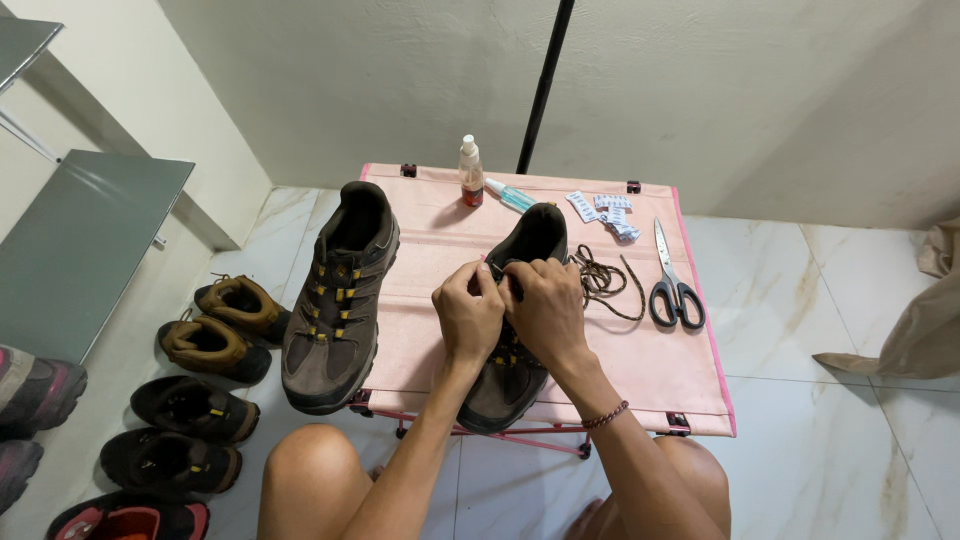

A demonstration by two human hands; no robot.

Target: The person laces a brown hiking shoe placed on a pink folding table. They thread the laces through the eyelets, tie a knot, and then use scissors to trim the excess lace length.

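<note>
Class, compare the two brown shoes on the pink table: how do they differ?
The left shoe lies untouched and fully laced; the right shoe is under both hands, left hand and right hand, with a loose lace beside it. Both are brown with yellow eyelets, toes toward the person.

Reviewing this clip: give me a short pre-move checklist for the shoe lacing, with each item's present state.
1. Both hands on the work: left hand and right hand meet over the upper eyelets of the dark brown hiking shoe with yellow loops: ok.
2. Lace end pinched in the fingers: hidden by the hands: cannot tell.
3. Shoe fully on the pink fabric folding table: its toe overhangs the near edge: not ok.
4. Slack brown lace clear of the black-handled scissors: apart: ok.
5. Second matching brown shoe out of the way: lies to the left, untouched: ok.
</note>
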